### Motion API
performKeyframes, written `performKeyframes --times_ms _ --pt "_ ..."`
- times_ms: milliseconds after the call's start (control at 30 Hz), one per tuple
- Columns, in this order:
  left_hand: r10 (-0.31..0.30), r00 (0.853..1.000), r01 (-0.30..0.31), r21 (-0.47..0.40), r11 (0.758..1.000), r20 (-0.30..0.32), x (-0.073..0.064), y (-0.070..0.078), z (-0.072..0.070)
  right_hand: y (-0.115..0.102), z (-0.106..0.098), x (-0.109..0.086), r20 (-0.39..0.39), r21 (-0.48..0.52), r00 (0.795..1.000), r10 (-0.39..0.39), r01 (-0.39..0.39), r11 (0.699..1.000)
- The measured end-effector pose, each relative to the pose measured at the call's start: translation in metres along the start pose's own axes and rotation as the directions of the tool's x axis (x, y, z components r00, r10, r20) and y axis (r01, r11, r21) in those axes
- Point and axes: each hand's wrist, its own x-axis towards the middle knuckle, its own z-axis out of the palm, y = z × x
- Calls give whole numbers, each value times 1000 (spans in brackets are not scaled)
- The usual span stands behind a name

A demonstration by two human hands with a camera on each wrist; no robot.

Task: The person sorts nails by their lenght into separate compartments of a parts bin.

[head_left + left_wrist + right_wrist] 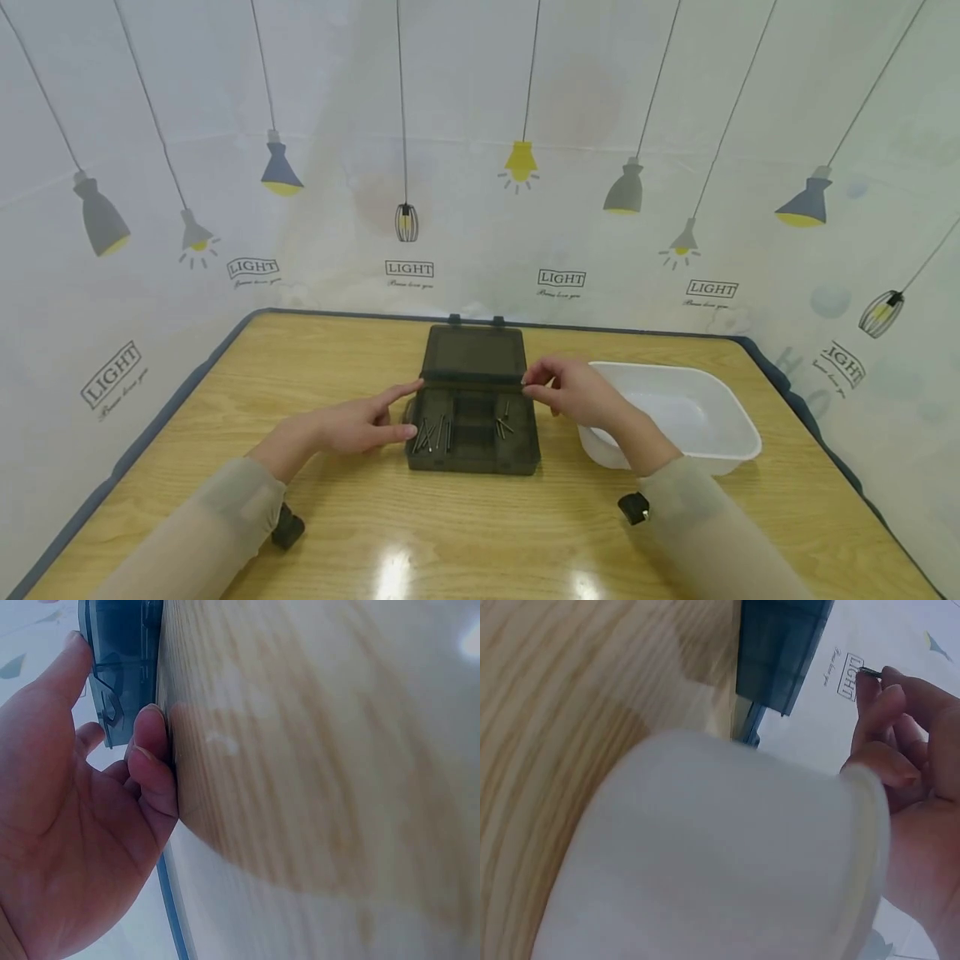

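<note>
A dark translucent compartment box (474, 461) lies on the wooden table with its lid (476, 350) tipped back. Long thin metal screws (433, 433) are in its left compartment, and several shorter screws (504, 427) are in the right one. My left hand (352, 425) rests at the box's left side, thumb and index finger spread along its edge; the wrist view shows its other fingers loosely bent beside the box (120, 667). Above the box's right edge, my right hand (573, 392) pinches a small screw (870, 673) between thumb and fingertips.
A white plastic basin (738, 433) stands right of the box, under my right forearm. Its wall (705, 847) fills much of the right wrist view. Behind the table (337, 525) hangs a white cloth printed with lamps.
</note>
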Motion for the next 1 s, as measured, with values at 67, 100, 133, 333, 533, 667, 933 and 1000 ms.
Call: performKeyframes --times_ms 67,100,133,333,533,667,933,1000 --pt "-1 1000 1 4 1000 1 0 0 0 -2 5 3 18 0 1000 4 -4 1000" --pt "-2 1000 2 3 1000 2 -1 0 0 -3 7 4 21 -3 1000 7 -7 1000" --pt "-3 1000 3 2 1000 3 -1 1 0 -4 8 5 23 -2 1000 8 -8 1000" --pt "-3 1000 3 -6 1000 8 -1 1 0 -7 14 8 30 -17 1000 5 -4 1000" --pt "-8 1000 8 -5 1000 7 -1 1 -1 -7 15 8 27 -25 999 21 -20 999" --pt "-11 1000 11 -8 1000 9 -2 3 -1 -4 13 7 28 -21 999 32 -31 999" --pt "2 1000 -2 -4 1000 10 -2 5 -1 0 5 5 5 -29 998 56 -56 998" --pt "1 1000 -1 3 1000 4 -2 4 0 -1 4 5 -3 -24 998 57 -57 998"
